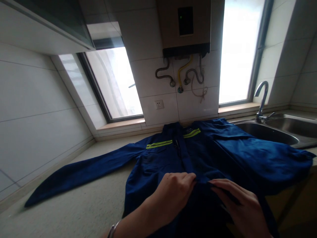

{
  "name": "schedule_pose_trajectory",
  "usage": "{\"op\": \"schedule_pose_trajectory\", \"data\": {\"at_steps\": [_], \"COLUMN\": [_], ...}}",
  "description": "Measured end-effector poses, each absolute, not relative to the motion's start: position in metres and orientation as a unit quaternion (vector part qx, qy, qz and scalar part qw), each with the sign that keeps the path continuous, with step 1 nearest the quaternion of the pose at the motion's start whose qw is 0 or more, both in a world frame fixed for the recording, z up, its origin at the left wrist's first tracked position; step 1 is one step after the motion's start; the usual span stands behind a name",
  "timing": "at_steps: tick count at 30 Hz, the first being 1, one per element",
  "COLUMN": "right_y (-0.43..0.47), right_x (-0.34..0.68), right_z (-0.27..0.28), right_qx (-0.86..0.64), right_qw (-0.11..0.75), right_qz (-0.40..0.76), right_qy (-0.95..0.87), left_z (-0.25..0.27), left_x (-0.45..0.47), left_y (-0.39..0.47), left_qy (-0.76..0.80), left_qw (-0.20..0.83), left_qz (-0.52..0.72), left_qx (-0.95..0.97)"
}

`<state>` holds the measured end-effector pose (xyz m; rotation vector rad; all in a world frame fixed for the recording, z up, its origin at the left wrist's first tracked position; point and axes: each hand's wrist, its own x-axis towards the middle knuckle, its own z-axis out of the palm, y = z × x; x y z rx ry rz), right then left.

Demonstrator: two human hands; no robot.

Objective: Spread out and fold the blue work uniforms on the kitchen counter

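A blue work jacket [153, 165] with yellow-green and grey reflective strips across the chest lies spread on the countertop, collar toward the wall. One sleeve stretches out to the left; the other reaches right, past the sink's front edge. Low on the jacket's front, my left hand [173, 188] is closed, its fingers pinching the fabric near the front opening. Just to its right, my right hand [240, 201] grips the jacket between thumb and fingers. A bracelet circles my left wrist. The lower part of the jacket is dark and partly hidden by my hands.
The pale stone countertop [81, 195] runs along a tiled wall. At right is a steel double sink [300, 140] with a curved faucet [264, 99]. A water heater [170, 24] with pipes hangs above, between two windows. A cabinet [49, 26] overhangs the upper left.
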<state>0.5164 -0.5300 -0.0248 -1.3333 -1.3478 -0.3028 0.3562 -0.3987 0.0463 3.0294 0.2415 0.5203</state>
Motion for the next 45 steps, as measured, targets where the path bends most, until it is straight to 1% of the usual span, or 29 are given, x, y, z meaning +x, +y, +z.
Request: {"op": "schedule_pose_trajectory", "data": {"at_steps": [3, 6, 12, 15, 19, 22, 28, 30, 34, 37, 41, 45], "right_y": [-0.528, -0.528, -0.527, -0.528, -0.529, -0.530, -0.538, -0.539, -0.536, -0.533, -0.531, -0.531], "right_x": [0.513, 0.510, 0.509, 0.510, 0.512, 0.512, 0.512, 0.512, 0.512, 0.513, 0.513, 0.510], "right_z": [-0.028, -0.029, -0.026, -0.026, -0.026, -0.023, -0.018, -0.016, -0.016, -0.019, -0.026, -0.023], "right_qx": [-0.558, -0.553, -0.548, -0.548, -0.548, -0.545, -0.540, -0.537, -0.532, -0.526, -0.521, -0.517], "right_qw": [0.559, 0.548, 0.548, 0.546, 0.540, 0.535, 0.509, 0.514, 0.566, 0.581, 0.576, 0.536], "right_qz": [-0.149, -0.149, -0.149, -0.139, -0.148, -0.168, -0.220, -0.226, -0.199, -0.175, -0.198, -0.217], "right_qy": [-0.595, -0.610, -0.614, -0.618, -0.621, -0.624, -0.633, -0.629, -0.597, -0.596, -0.598, -0.631], "left_z": [0.040, 0.044, 0.053, 0.048, 0.041, 0.038, 0.032, 0.032, 0.035, 0.037, 0.037, 0.037], "left_x": [0.353, 0.350, 0.349, 0.351, 0.354, 0.358, 0.363, 0.362, 0.361, 0.361, 0.362, 0.362], "left_y": [-0.406, -0.412, -0.414, -0.413, -0.411, -0.408, -0.407, -0.409, -0.411, -0.411, -0.413, -0.412], "left_qy": [0.078, 0.053, 0.017, -0.011, -0.065, -0.100, -0.156, -0.168, -0.179, -0.156, -0.109, -0.107], "left_qw": [-0.019, -0.059, -0.094, -0.123, -0.159, -0.162, -0.153, -0.156, -0.159, -0.152, -0.190, -0.215], "left_qz": [0.162, 0.133, 0.128, 0.169, 0.259, 0.305, 0.361, 0.372, 0.359, 0.336, 0.320, 0.297], "left_qx": [0.984, 0.988, 0.987, 0.978, 0.950, 0.933, 0.907, 0.900, 0.902, 0.916, 0.922, 0.924]}}
